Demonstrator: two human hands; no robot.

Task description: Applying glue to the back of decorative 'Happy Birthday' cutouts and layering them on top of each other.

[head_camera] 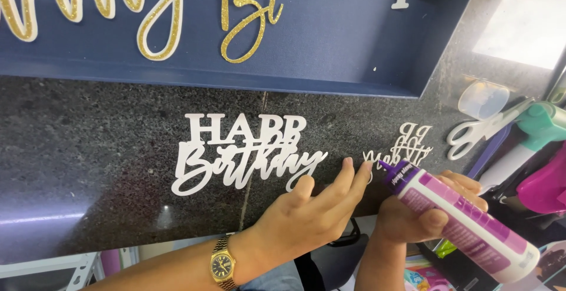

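head: right hand (421,208) grips glue bottle (466,223)

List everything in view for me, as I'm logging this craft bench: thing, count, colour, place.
Large script cutout: one, white, counter centre.
Small script cutout: one, white, upside down, right of it.
Glue bottle: one, white and purple, right hand.
Glitter lettering: several pieces, gold, on blue tray at top.
Scissors: one pair, white handles, right edge.
Clear lid: one, above scissors.
Wristwatch: one, gold, left wrist.
Left hand: fingertips on small cutout.
Right hand: grips bottle.
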